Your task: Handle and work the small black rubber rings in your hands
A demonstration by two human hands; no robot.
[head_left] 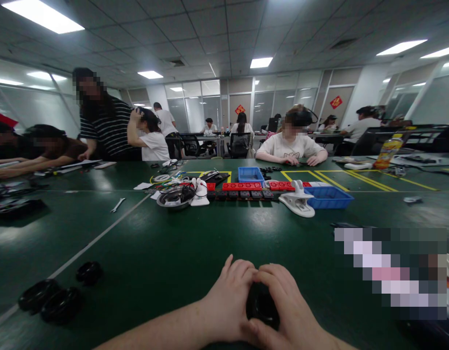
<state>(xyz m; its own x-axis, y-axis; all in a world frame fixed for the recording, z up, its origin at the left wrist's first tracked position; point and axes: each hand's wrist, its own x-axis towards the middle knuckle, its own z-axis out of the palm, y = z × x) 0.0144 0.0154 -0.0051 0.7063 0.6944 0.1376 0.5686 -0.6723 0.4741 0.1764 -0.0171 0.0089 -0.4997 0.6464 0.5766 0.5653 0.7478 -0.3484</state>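
Note:
Near the front edge of the green table, my left hand point(230, 294) and my right hand point(288, 304) are curled around a glossy black rounded piece point(263, 307). The fingers of both hands meet over its top, and my right thumb lies along its near side. Much of the piece is covered by my hands, so its kind is not clear. To the left lie three similar black rounded pieces: one apart point(89, 273), one beside the grey line point(38, 294), and one in front of that point(62, 305).
Across the table's middle run red and black socket-like blocks point(241, 186), a metal bowl point(173, 198) of black parts, a white clip-like base point(297, 201) and a blue bin point(328, 197). A wrench point(117, 205) lies left. A person point(292, 146) sits opposite; a bottle point(388, 151) stands right.

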